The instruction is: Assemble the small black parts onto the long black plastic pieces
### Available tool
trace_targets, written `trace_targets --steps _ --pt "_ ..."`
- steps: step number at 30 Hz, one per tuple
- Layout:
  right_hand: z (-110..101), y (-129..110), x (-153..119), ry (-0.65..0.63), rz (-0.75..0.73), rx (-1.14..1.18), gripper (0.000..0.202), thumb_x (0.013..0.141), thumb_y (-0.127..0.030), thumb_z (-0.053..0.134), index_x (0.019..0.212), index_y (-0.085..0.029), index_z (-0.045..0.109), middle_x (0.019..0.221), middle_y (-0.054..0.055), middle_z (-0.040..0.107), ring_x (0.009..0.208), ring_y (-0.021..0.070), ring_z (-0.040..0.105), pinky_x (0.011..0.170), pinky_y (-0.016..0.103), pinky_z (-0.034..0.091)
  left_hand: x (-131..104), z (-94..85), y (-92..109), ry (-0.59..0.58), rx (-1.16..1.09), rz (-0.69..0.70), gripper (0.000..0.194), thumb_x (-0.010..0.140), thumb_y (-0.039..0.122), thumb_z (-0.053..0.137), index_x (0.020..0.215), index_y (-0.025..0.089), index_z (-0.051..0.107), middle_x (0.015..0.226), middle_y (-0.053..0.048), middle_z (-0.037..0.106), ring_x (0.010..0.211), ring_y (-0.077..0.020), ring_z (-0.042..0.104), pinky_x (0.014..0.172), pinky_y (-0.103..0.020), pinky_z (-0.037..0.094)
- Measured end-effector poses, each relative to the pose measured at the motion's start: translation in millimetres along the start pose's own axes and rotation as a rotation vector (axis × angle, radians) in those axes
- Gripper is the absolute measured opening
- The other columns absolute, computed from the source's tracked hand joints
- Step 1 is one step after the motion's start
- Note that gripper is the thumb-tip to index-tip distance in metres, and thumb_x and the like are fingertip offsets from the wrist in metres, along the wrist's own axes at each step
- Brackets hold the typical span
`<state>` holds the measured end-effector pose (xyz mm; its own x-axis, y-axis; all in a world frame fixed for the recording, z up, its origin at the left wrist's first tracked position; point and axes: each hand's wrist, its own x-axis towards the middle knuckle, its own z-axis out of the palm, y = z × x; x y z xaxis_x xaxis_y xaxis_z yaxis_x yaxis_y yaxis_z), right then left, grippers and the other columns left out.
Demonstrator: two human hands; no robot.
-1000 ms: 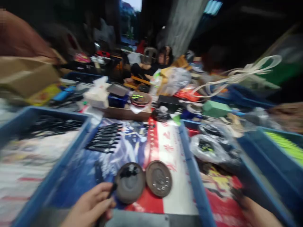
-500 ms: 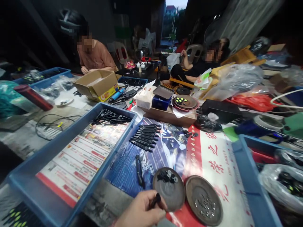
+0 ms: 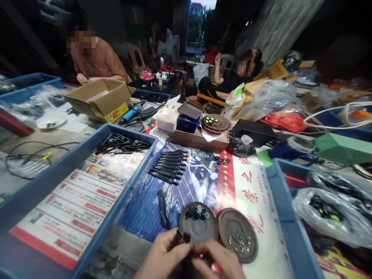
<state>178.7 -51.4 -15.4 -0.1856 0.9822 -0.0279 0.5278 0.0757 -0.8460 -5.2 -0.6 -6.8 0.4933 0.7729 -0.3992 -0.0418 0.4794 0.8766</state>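
Observation:
Near the bottom edge, my left hand (image 3: 162,255) pinches a small black part (image 3: 186,237) between thumb and fingers. Fingers curled, my right hand (image 3: 221,259) is close beside it; what its fingertips grip is too dark to make out. Just beyond the hands sits a brown dish (image 3: 200,234) with small black and grey pieces in it. To its right, another brown dish (image 3: 252,254) contains shiny little metal parts. One black utility-knife-like handle (image 3: 163,209) lies left of the dishes. Farther back, several similar black handles (image 3: 167,167) form a neat row on the poster.
At left stands a long blue tray (image 3: 116,211) with black pieces at its far end. Another blue tray (image 3: 293,232) at right holds plastic bags of parts. A cardboard box (image 3: 93,99) and tissue pack (image 3: 167,116) stand behind. Two people sit across the room.
My right hand has come into view from below and joined my left hand. The view has shifted right, so the scene appears farther left.

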Motion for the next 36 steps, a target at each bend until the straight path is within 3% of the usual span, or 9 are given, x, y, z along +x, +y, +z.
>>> trace_targets --steps 3,5,10,16,19,23,28,31,36 --pt "-32.1 10.6 18.2 0.026 0.033 -0.266 0.018 0.096 -0.021 0.049 0.107 -0.023 0.063 0.099 0.006 0.070 0.089 0.0199 0.071 0.078 0.027 0.056 -2.0 -4.6 -2.9 0.063 -0.056 -0.084 0.044 0.078 0.058 0.071 0.084 0.016 0.064 0.062 0.006 0.049 0.046 -0.0040 0.029 0.044 -0.018 0.024" --pt "-44.4 18.8 30.8 -0.028 0.093 -0.464 0.025 0.095 -0.017 0.046 0.114 -0.021 0.064 0.104 0.010 0.067 0.089 0.0234 0.071 0.076 0.032 0.058 -1.2 -4.6 -5.8 0.046 -0.073 -0.134 0.047 0.077 0.062 0.069 0.083 0.016 0.060 0.064 0.005 0.055 0.040 -0.0022 0.027 0.039 -0.018 0.019" --pt "-45.1 24.9 53.1 -0.110 0.149 -0.622 0.023 0.092 -0.013 0.047 0.102 -0.017 0.068 0.100 0.013 0.066 0.075 0.0276 0.072 0.063 0.036 0.056 3.4 -4.9 -6.8 -0.094 -0.016 -0.236 0.041 0.081 0.058 0.064 0.085 0.018 0.055 0.058 0.002 0.064 0.032 -0.0030 0.025 0.033 -0.019 0.014" --pt "-44.7 19.1 49.9 -0.116 0.165 -0.603 0.014 0.088 -0.011 0.050 0.087 -0.018 0.063 0.087 0.009 0.067 0.070 0.0247 0.070 0.062 0.032 0.053 5.6 -4.5 -4.3 -0.091 0.001 -0.251 0.037 0.081 0.053 0.063 0.084 0.018 0.053 0.056 0.004 0.063 0.033 -0.0033 0.024 0.034 -0.019 0.014" --pt "-46.5 12.9 40.8 -0.050 0.139 -0.441 0.019 0.092 -0.016 0.047 0.102 -0.018 0.063 0.082 0.006 0.068 0.071 0.0213 0.068 0.065 0.029 0.053 6.0 -2.5 -3.7 -0.084 0.026 -0.263 0.033 0.082 0.049 0.064 0.084 0.018 0.053 0.056 0.004 0.063 0.033 -0.0033 0.024 0.035 -0.019 0.014" --pt "-44.6 -1.6 28.5 0.146 0.203 0.124 0.024 0.093 -0.036 0.055 0.106 -0.020 0.068 0.087 0.006 0.070 0.076 0.0209 0.067 0.069 0.028 0.053 5.3 1.1 -1.8 -0.090 0.037 -0.253 0.021 0.085 0.038 0.060 0.081 0.018 0.055 0.053 0.004 0.063 0.035 -0.0042 0.027 0.036 -0.019 0.015" --pt "-30.1 -14.9 20.3 0.041 0.512 0.720 0.034 0.084 -0.052 0.069 0.088 -0.018 0.070 0.059 0.000 0.062 0.056 0.0141 0.057 0.057 0.024 0.046 3.4 6.0 7.9 -0.150 0.065 -0.254 0.013 0.084 0.030 0.058 0.080 0.018 0.055 0.054 0.005 0.063 0.033 -0.0042 0.027 0.036 -0.019 0.018" --pt "-23.5 -20.7 21.0 0.013 0.570 0.773 0.041 0.079 -0.057 0.073 0.083 -0.016 0.071 0.061 0.000 0.061 0.056 0.0127 0.054 0.054 0.022 0.042 1.7 7.6 15.9 -0.152 0.077 -0.258 0.011 0.083 0.027 0.058 0.078 0.018 0.055 0.053 0.006 0.062 0.035 -0.0039 0.031 0.041 -0.018 0.025" --pt "-18.3 -28.9 25.1 -0.012 0.476 0.601 0.042 0.081 -0.057 0.068 0.071 -0.016 0.067 0.060 -0.002 0.055 0.055 0.0125 0.048 0.053 0.024 0.039 -1.4 6.8 19.0 -0.153 0.112 -0.226 0.007 0.081 0.021 0.059 0.076 0.017 0.056 0.055 0.005 0.062 0.052 -0.0086 0.054 0.059 -0.019 0.040"
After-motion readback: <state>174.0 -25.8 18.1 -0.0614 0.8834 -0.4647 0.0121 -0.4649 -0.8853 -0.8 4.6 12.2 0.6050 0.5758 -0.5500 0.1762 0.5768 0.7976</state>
